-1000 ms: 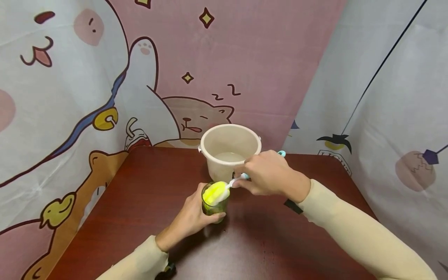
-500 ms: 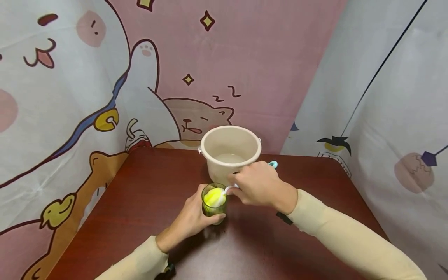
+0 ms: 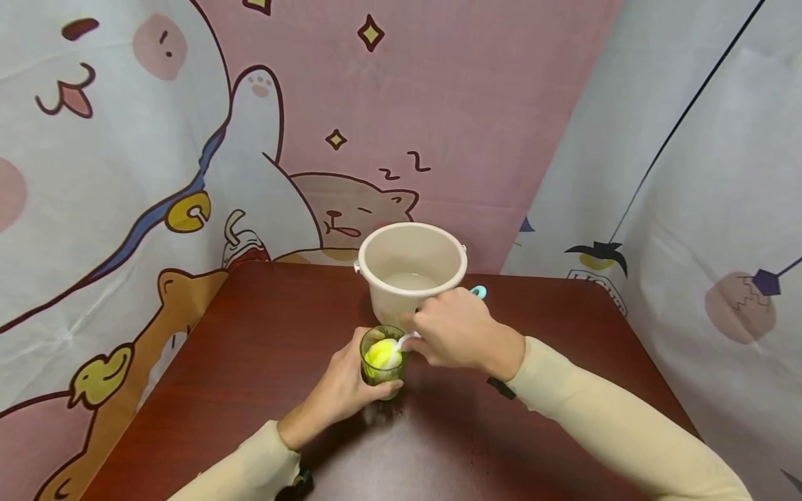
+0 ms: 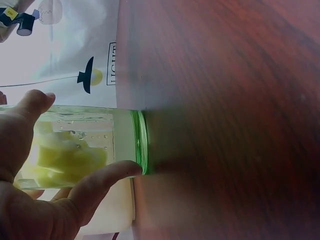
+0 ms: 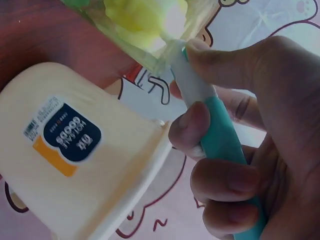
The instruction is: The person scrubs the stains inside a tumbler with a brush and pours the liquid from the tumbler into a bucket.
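A green-tinted drinking glass [image 3: 382, 376] stands on the table, its wall gripped by my left hand [image 3: 343, 381]. Water drops show on the glass [image 4: 125, 135] in the left wrist view. Inside it sits the yellow and white sponge head [image 3: 383, 353] of a cup brush. My right hand [image 3: 460, 327] holds that brush by its white and turquoise handle [image 5: 222, 130], fingers curled round it. The handle's turquoise end [image 3: 479, 291] pokes out behind the hand. In the right wrist view the sponge [image 5: 145, 17] shows through the glass wall.
Just behind the glass stands a cream bucket [image 3: 395, 300] with some water in it; a label [image 5: 72, 132] is on its side. The dark red-brown table [image 3: 276, 320] has a few drops near the glass. A printed cartoon cloth [image 3: 470, 104] hangs behind and at both sides.
The right hand has moved left and down, pushing the brush's sponge deeper into the glass. My left hand keeps its grip on the glass in the same place.
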### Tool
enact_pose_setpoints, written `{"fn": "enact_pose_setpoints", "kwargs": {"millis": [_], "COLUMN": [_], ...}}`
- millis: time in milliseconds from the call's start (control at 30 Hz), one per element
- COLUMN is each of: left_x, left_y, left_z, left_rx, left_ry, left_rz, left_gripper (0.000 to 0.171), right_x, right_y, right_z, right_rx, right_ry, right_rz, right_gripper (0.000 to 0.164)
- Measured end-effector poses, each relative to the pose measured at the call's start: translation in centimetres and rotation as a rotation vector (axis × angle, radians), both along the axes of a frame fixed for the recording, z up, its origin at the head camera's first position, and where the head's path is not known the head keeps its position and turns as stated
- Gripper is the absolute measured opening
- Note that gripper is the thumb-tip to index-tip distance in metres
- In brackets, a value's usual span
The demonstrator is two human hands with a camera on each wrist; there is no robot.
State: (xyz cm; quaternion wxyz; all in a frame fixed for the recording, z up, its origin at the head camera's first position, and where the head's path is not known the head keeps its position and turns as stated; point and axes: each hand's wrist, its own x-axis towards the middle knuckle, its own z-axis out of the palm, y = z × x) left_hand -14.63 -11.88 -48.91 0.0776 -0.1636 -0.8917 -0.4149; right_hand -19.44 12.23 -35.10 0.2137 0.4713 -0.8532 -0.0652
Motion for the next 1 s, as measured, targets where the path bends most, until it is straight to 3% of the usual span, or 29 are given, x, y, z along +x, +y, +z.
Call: {"fn": "enact_pose_setpoints", "kwargs": {"millis": [233,533,633,667,767,1000], "left_x": [0.0,-0.6,-0.6,-0.3,-0.2,-0.2], "left_y": [0.0,-0.6,-0.5,-0.3,-0.1,-0.2], "left_z": [-0.3,-1.8,-1.7,-0.9,-0.5,0.0], "left_rx": [-0.012,0.062,0.047,0.026,0.003,0.009], "left_ry": [-0.006,0.138,0.1,0.057,0.003,-0.029], "left_rz": [0.005,-0.051,-0.037,-0.022,-0.004,-0.005], "left_gripper": [0.086,0.084,0.086,0.087,0.092,0.094], "right_x": [0.4,0.1,0.0,0.0,0.0,0.0], "right_y": [0.9,2.9,3.7,3.9,4.8,6.6], "right_z": [1.7,2.3,2.1,2.1,2.0,1.2], "right_rx": [0.012,-0.077,-0.126,-0.142,-0.195,-0.3], "right_ry": [-0.036,-0.021,-0.032,-0.036,-0.055,-0.133], "right_rz": [-0.033,-0.021,-0.004,-0.001,-0.007,-0.054], "right_gripper": [0.035,0.034,0.032,0.032,0.03,0.02]}}
